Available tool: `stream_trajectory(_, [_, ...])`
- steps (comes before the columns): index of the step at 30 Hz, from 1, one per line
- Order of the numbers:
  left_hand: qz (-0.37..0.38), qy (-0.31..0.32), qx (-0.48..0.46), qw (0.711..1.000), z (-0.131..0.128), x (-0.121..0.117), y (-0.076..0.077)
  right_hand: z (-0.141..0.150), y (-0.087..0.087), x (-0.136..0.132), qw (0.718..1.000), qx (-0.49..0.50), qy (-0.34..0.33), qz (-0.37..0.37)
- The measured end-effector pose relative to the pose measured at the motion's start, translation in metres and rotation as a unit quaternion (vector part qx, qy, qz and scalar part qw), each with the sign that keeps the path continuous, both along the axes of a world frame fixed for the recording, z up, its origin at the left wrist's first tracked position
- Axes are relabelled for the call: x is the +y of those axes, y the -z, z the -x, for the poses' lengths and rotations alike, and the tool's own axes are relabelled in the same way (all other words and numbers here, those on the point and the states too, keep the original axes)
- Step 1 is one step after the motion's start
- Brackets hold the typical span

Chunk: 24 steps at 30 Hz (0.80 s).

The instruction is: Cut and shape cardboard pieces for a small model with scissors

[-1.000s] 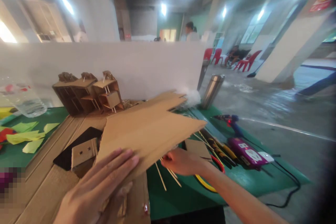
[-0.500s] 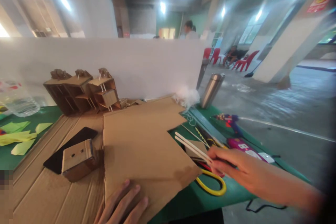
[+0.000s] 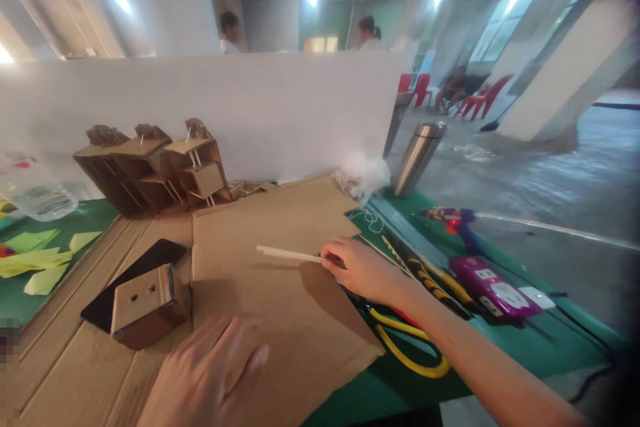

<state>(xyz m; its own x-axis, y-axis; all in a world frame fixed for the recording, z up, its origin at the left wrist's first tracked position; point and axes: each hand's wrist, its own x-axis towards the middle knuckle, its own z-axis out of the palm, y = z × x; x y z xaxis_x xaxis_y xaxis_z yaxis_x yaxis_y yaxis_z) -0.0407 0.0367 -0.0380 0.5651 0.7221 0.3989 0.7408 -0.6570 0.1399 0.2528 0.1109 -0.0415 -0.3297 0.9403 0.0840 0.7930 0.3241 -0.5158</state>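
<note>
A large brown cardboard sheet [image 3: 280, 280] lies flat on the table in front of me. My right hand [image 3: 363, 271] is over its right edge, fingers pinched on thin pale wooden sticks [image 3: 290, 254] that point left across the sheet. My left hand [image 3: 205, 377] hovers low at the near edge of the sheet, blurred, with fingers stretched out and nothing in it. A small cardboard block with two holes [image 3: 147, 303] sits to the left, partly on a black phone [image 3: 133, 273].
Cardboard box models [image 3: 150, 167] stand before a white partition [image 3: 225, 113]. On the green mat [image 3: 500, 340] to the right lie yellow-handled scissors [image 3: 410, 347], a glue gun [image 3: 457, 221], a purple power strip [image 3: 493, 290], a steel flask [image 3: 417, 157] and white stuffing [image 3: 363, 173]. Yellow paper scraps [image 3: 37, 260] lie left.
The lifted cardboard sheet has been laid flat. My right hand picked sticks up from the mat and carried them left over the sheet. My left hand lifted off the near edge.
</note>
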Motion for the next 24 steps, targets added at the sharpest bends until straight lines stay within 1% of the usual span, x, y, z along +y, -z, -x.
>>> stream_trajectory(1, [0.002,-0.01,-0.005,1.0,-0.011,0.011,-0.01,0.002,0.0,0.003,1.0,0.006,0.015,0.005])
stream_trajectory(2, [0.022,-0.025,0.017,0.999,-0.024,0.021,-0.017,0.004,0.001,0.005,0.999,0.012,0.026,0.015])
stream_trajectory(4, [0.073,-0.056,0.062,0.994,-0.05,0.04,-0.024,0.006,0.005,0.007,0.998,0.028,0.036,0.039])
stream_trajectory(5, [0.097,-0.064,0.074,0.99,-0.063,0.048,-0.024,0.007,0.008,0.007,0.998,0.036,0.034,0.049])
stream_trajectory(6, [0.106,-0.062,0.069,0.99,-0.073,0.055,-0.02,0.008,0.012,0.007,0.997,0.042,0.03,0.056])
stream_trajectory(9, [0.096,-0.044,0.045,0.993,-0.095,0.072,-0.001,0.008,0.022,0.006,0.995,0.059,0.021,0.073])
stream_trajectory(13, [0.093,-0.039,0.028,0.995,-0.104,0.083,0.024,0.01,0.03,0.006,0.992,0.072,0.029,0.098])
stream_trajectory(16, [0.083,-0.033,0.009,0.996,-0.105,0.087,0.037,0.011,0.03,0.004,0.993,0.066,0.031,0.095])
stream_trajectory(18, [0.073,-0.027,-0.006,0.997,-0.105,0.09,0.041,0.01,0.028,0.002,0.992,0.06,0.033,0.109])
stream_trajectory(21, [0.056,-0.03,-0.031,0.997,-0.102,0.095,0.043,0.001,0.02,0.001,0.987,0.06,0.044,0.143])
stream_trajectory(24, [0.045,-0.038,-0.04,0.997,-0.099,0.097,0.042,-0.014,0.013,0.003,0.983,0.09,0.075,0.143])
